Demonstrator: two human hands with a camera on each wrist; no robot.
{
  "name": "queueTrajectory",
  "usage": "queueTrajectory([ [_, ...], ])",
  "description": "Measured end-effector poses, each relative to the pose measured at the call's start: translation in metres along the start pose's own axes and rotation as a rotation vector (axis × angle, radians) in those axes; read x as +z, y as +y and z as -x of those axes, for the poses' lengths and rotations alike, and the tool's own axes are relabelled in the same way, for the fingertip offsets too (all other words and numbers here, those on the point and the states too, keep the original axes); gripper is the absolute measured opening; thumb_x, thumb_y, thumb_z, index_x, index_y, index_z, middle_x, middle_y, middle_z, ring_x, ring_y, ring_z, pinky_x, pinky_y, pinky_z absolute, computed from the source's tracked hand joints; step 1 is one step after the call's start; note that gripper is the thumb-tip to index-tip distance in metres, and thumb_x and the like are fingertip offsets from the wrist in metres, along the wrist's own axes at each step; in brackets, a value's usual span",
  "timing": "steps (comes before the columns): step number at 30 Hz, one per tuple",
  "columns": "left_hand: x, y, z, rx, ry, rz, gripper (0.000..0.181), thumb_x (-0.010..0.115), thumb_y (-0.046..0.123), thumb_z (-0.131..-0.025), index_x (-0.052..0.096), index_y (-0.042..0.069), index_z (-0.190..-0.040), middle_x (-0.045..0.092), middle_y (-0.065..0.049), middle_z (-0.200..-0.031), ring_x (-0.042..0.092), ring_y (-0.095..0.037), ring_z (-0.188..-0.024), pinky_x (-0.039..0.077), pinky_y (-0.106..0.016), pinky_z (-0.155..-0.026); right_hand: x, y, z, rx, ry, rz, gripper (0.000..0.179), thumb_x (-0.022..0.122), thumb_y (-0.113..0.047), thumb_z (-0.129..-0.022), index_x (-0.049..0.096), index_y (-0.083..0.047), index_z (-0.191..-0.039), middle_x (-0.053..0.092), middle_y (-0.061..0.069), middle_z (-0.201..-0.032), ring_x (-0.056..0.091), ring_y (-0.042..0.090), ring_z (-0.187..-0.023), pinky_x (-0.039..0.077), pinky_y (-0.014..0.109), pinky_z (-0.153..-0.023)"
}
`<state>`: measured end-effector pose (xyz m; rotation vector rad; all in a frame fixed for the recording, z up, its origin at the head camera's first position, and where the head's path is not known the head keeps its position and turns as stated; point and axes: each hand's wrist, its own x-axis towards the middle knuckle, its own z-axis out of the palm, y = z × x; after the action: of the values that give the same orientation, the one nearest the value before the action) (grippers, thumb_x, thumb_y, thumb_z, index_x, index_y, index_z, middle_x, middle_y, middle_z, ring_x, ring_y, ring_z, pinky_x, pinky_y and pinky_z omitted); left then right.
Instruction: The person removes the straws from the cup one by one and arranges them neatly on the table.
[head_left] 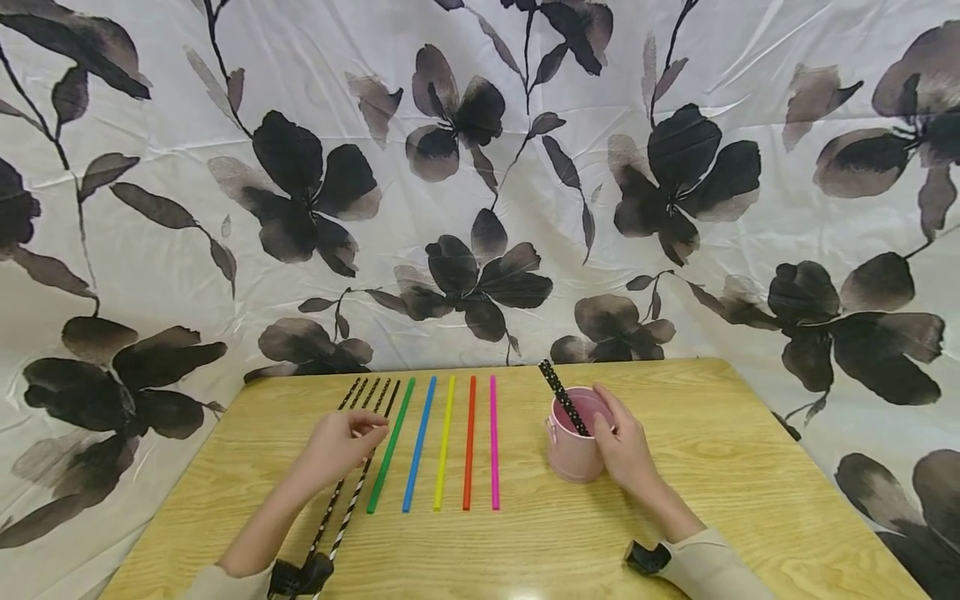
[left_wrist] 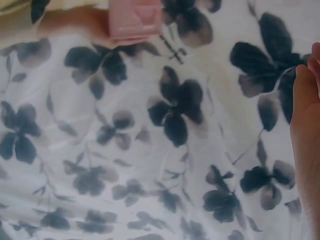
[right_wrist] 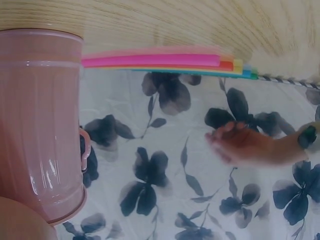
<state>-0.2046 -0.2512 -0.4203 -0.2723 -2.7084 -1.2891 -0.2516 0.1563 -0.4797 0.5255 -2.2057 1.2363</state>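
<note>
My right hand [head_left: 628,450] grips the side of a small pink bucket [head_left: 573,460], thumb at its rim. A black straw with light dots [head_left: 558,392] leans up and left out of the bucket. My left hand [head_left: 337,448] is over a group of black-and-white patterned straws [head_left: 348,517], fingers loosely bent and nothing seen between them; the right wrist view also shows this hand [right_wrist: 245,142] above the table. The pink bucket [right_wrist: 42,110] fills the left side of that view. In the left wrist view, the bucket [left_wrist: 134,20] is at the top.
Beside the patterned straws lie a green straw [head_left: 390,450], a blue straw [head_left: 420,442], a yellow straw [head_left: 445,442], a red straw [head_left: 469,442] and a magenta straw [head_left: 493,442], spaced in a row. A flower-print cloth [head_left: 450,192] hangs behind the wooden table [head_left: 525,558].
</note>
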Motion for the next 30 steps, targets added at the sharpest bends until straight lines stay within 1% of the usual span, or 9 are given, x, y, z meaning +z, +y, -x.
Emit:
queueTrajectory([
  [3, 0.010, 0.020, -0.011, 0.059, -0.012, 0.020, 0.019, 0.059, 0.025, -0.086, 0.065, 0.012, -0.099, 0.060, 0.000, -0.074, 0.057, -0.017, -0.057, 0.048, -0.031, -0.046, 0.001, 0.000, 0.001, 0.003, -0.006, -0.006, 0.042, 0.046, -0.013, -0.090, 0.041, -0.009, -0.131, 0.045, 0.009, -0.129, 0.044, 0.024, -0.114, 0.037, 0.042, -0.091],
  [6, 0.023, 0.036, -0.022, 0.090, -0.027, 0.061, 0.017, 0.060, 0.022, -0.085, 0.066, 0.013, -0.098, 0.061, -0.001, -0.074, 0.058, -0.017, -0.058, 0.049, -0.030, -0.047, 0.002, 0.000, 0.002, 0.006, -0.004, -0.011, 0.042, 0.046, -0.011, -0.089, 0.041, -0.009, -0.131, 0.044, 0.009, -0.129, 0.044, 0.024, -0.114, 0.037, 0.042, -0.092],
  [10, 0.043, 0.048, -0.038, 0.097, -0.053, 0.146, 0.014, 0.061, 0.023, -0.084, 0.066, 0.017, -0.095, 0.062, -0.001, -0.079, 0.059, -0.017, -0.062, 0.051, -0.035, -0.053, 0.002, 0.001, 0.001, 0.007, 0.000, -0.009, 0.042, 0.046, -0.012, -0.090, 0.041, -0.009, -0.131, 0.045, 0.009, -0.128, 0.044, 0.024, -0.113, 0.038, 0.042, -0.091],
  [13, 0.059, 0.056, -0.049, 0.107, -0.063, 0.195, 0.013, 0.061, 0.023, -0.084, 0.066, 0.017, -0.094, 0.063, -0.003, -0.081, 0.059, -0.018, -0.062, 0.051, -0.038, -0.054, 0.001, 0.001, 0.000, 0.006, 0.001, -0.008, 0.042, 0.045, -0.012, -0.090, 0.041, -0.008, -0.131, 0.045, 0.009, -0.128, 0.044, 0.023, -0.113, 0.038, 0.042, -0.091],
  [17, 0.079, 0.068, -0.060, 0.131, -0.057, 0.222, 0.013, 0.062, 0.022, -0.083, 0.067, 0.015, -0.094, 0.063, -0.003, -0.082, 0.060, -0.019, -0.063, 0.051, -0.034, -0.052, 0.001, 0.000, -0.001, 0.005, 0.000, -0.011, 0.042, 0.046, -0.011, -0.089, 0.041, -0.006, -0.131, 0.045, 0.008, -0.128, 0.044, 0.023, -0.113, 0.038, 0.042, -0.091],
  [20, 0.091, 0.080, -0.064, 0.137, -0.065, 0.268, 0.014, 0.062, 0.019, -0.083, 0.067, 0.012, -0.094, 0.063, -0.004, -0.082, 0.061, -0.021, -0.066, 0.051, -0.034, -0.053, 0.000, 0.001, -0.001, 0.001, -0.003, -0.003, 0.042, 0.046, -0.010, -0.089, 0.041, -0.006, -0.131, 0.045, 0.009, -0.128, 0.044, 0.024, -0.114, 0.038, 0.042, -0.091],
  [24, 0.102, 0.102, -0.061, 0.153, -0.059, 0.328, 0.016, 0.061, 0.013, -0.083, 0.065, 0.005, -0.096, 0.063, -0.011, -0.084, 0.061, -0.022, -0.066, 0.051, -0.036, -0.055, -0.001, 0.002, -0.002, -0.013, -0.008, 0.009, 0.042, 0.046, -0.010, -0.090, 0.040, -0.007, -0.131, 0.045, 0.010, -0.128, 0.044, 0.025, -0.113, 0.038, 0.043, -0.090],
  [26, 0.107, 0.111, -0.059, 0.176, -0.037, 0.339, 0.016, 0.061, 0.009, -0.083, 0.065, 0.001, -0.096, 0.063, -0.015, -0.084, 0.061, -0.022, -0.064, 0.051, -0.033, -0.053, 0.000, 0.003, -0.002, -0.016, -0.007, 0.010, 0.042, 0.046, -0.010, -0.089, 0.041, -0.006, -0.131, 0.045, 0.010, -0.128, 0.045, 0.025, -0.112, 0.039, 0.043, -0.089],
  [30, 0.120, 0.119, -0.062, 0.204, 0.005, 0.372, 0.017, 0.061, 0.007, -0.082, 0.064, -0.002, -0.096, 0.063, -0.018, -0.082, 0.061, -0.024, -0.062, 0.049, -0.024, -0.048, 0.000, 0.002, -0.003, -0.016, -0.009, -0.001, 0.042, 0.046, -0.010, -0.089, 0.041, -0.005, -0.130, 0.046, 0.010, -0.127, 0.045, 0.024, -0.112, 0.040, 0.042, -0.089],
])
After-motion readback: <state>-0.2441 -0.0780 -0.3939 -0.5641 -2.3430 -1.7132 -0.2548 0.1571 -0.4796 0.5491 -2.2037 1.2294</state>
